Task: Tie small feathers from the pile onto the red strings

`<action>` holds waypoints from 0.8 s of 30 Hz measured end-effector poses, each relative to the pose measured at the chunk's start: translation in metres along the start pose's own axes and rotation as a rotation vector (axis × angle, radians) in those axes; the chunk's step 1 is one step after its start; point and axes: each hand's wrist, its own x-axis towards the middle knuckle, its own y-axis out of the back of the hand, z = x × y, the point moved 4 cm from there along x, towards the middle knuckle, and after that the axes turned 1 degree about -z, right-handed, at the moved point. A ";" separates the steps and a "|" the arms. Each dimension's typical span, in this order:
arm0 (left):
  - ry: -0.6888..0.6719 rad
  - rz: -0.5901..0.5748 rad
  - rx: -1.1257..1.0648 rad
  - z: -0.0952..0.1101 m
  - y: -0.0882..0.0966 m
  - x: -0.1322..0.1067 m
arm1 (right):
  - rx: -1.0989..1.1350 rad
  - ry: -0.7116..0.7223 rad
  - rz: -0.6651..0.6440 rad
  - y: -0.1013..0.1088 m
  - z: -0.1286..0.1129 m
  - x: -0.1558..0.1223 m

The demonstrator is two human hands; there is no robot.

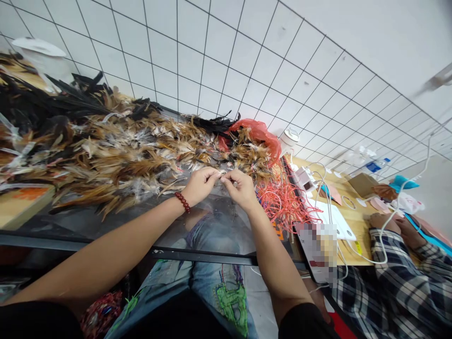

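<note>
Both hands meet over the near edge of a wide heap of brown and cream feathers (141, 146) on a dark glossy tabletop (169, 230). My left hand (201, 186), with a dark red bead bracelet (182, 202) at the wrist, is pinched closed. Close beside it, my right hand (240, 188) is also pinched, thumb against forefinger. Something small and pale shows between the two sets of fingertips, too small to name. To the right of my right hand lies a tangle of pinkish-red string (282, 197).
Black feathers (52, 103) spread along the back left. A red plastic bag (257, 134) and a white lidded cup (289, 139) stand behind. On the right are a white power adapter (305, 179), loose cables, a phone-like device (314, 249) and a person's plaid sleeve (399, 263).
</note>
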 end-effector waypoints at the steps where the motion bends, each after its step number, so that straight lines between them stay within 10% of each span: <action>1: 0.041 0.019 -0.032 -0.003 0.000 0.000 | -0.096 0.039 -0.021 -0.001 -0.005 -0.001; 6: 0.269 -0.015 -0.447 -0.009 -0.005 -0.001 | -0.364 0.108 -0.072 -0.003 -0.016 -0.004; 12: 0.440 -0.134 -0.957 0.000 -0.009 -0.004 | 0.078 -0.071 -0.014 -0.009 -0.007 -0.001; 24: 0.415 -0.214 -0.939 -0.002 -0.007 -0.001 | 0.560 -0.262 0.182 -0.026 0.016 0.000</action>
